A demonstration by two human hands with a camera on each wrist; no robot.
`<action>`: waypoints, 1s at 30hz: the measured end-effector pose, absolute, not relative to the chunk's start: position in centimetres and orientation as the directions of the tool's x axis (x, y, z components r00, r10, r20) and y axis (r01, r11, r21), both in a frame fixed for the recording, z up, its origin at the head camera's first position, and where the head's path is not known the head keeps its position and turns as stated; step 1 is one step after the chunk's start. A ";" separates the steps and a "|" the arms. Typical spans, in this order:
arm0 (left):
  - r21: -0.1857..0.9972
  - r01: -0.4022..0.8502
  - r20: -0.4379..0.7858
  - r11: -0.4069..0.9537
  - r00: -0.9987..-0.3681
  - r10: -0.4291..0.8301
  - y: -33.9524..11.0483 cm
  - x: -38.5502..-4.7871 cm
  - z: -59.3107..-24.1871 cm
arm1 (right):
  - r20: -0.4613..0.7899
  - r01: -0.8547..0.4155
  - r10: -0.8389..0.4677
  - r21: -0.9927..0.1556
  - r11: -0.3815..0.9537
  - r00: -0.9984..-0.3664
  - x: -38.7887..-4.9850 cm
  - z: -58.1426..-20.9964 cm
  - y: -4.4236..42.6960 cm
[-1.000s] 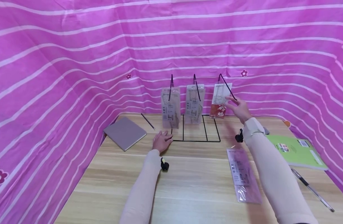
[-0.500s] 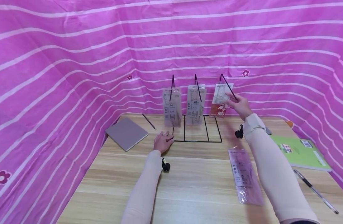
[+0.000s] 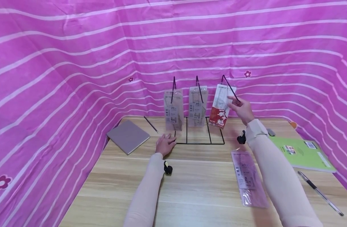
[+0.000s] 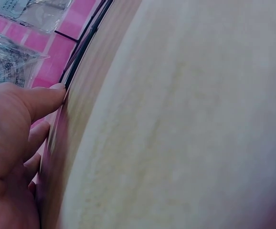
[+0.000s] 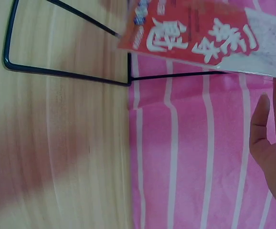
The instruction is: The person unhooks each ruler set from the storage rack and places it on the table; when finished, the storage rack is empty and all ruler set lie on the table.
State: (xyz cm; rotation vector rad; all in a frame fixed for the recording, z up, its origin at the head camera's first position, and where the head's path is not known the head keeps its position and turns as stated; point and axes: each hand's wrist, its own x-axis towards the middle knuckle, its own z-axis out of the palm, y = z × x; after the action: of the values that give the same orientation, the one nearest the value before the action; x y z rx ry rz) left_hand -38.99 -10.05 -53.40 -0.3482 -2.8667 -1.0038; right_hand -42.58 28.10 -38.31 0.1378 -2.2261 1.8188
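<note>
My right hand point(image 3: 242, 109) is at the right edge of a red-and-white packet point(image 3: 219, 108), which hangs tilted from the right hook of a black wire display rack point(image 3: 200, 143). In the right wrist view the thumb point(image 5: 259, 121) stands apart from the packet, while another finger reaches its edge; the contact is partly cut off. Down at the rack base's front left corner rests my left hand point(image 3: 165, 144), its thumb touching the black wire in the left wrist view. Clear printed packets hang from the left hook point(image 3: 173, 110) and from the middle hook point(image 3: 198, 107).
Another clear purple-backed packet point(image 3: 251, 181) lies on the wooden table. To the left are a grey notebook point(image 3: 128, 136) and a dark pencil point(image 3: 151, 124). A green book point(image 3: 303, 154), a pen point(image 3: 320, 193) and a small grey object point(image 3: 271, 132) lie right. Pink striped cloth point(image 3: 190, 37) surrounds the table.
The red-and-white packet's lower end has swung nearer and to the left, so more of it shows. My right hand's fingers are now at its edge. My left hand has stayed put.
</note>
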 end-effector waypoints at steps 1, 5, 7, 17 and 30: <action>0.609 0.236 0.149 0.757 -0.972 0.184 -10.0 -39.0 -53.4 | 0.258 -0.234 0.100 -0.950 0.206 -0.961 -42.4 -38.3 28.2; 0.611 0.236 0.155 0.755 -0.972 0.178 -10.2 -38.9 -53.3 | 0.270 -0.244 0.129 -0.951 0.188 -0.954 -41.6 -38.3 28.3; 0.608 0.243 0.164 0.756 -0.970 0.180 -10.3 -38.9 -53.2 | 0.299 -0.273 0.137 -0.945 0.182 -0.944 -40.7 -38.1 28.3; 0.619 0.227 0.128 0.752 -0.974 0.188 -10.0 -38.7 -53.1 | 0.428 -0.412 0.110 -0.900 0.143 -0.897 -37.0 -38.7 29.3; 0.629 0.212 0.112 0.748 -0.977 0.183 -10.0 -39.1 -53.3 | 0.422 -0.403 0.127 -0.903 0.149 -0.898 -34.5 -40.5 30.3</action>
State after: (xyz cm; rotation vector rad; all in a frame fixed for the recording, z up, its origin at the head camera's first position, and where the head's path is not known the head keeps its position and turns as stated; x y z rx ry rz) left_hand -39.11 -9.97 -53.30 -0.3271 -2.8969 -1.0497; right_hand -34.46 30.29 -40.52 0.2631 -2.0337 1.7986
